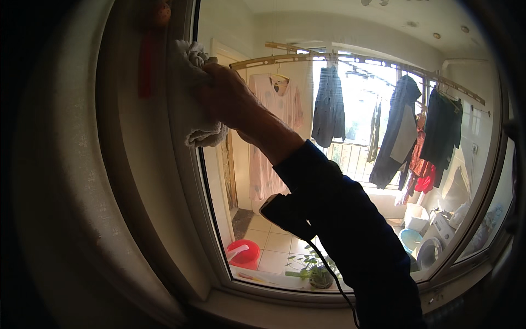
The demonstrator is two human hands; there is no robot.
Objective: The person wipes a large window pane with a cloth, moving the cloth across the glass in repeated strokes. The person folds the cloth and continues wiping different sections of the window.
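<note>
My right hand (222, 92) grips a bunched grey cloth (207, 135) and presses it against the left side of the window frame (183, 181), beside the glass edge. Part of the cloth sticks out above the knuckles and a folded end hangs below them. The fingertips are hidden behind the hand and cloth. A dark sleeve (361, 230) covers the forearm, which crosses the window pane from the lower right. Near the wrist a dark device (283, 214) is attached, with a black cable (328, 267) running down from it. My left hand is out of view.
Behind the glass, clothes hang from a drying rack (287, 59). Below are a red bucket (244, 253), a potted plant (320, 275), a blue basin (410, 238) and a washing machine (431, 249). A windowsill (254, 308) runs beneath the frame. A red hanging ornament (146, 66) is at upper left.
</note>
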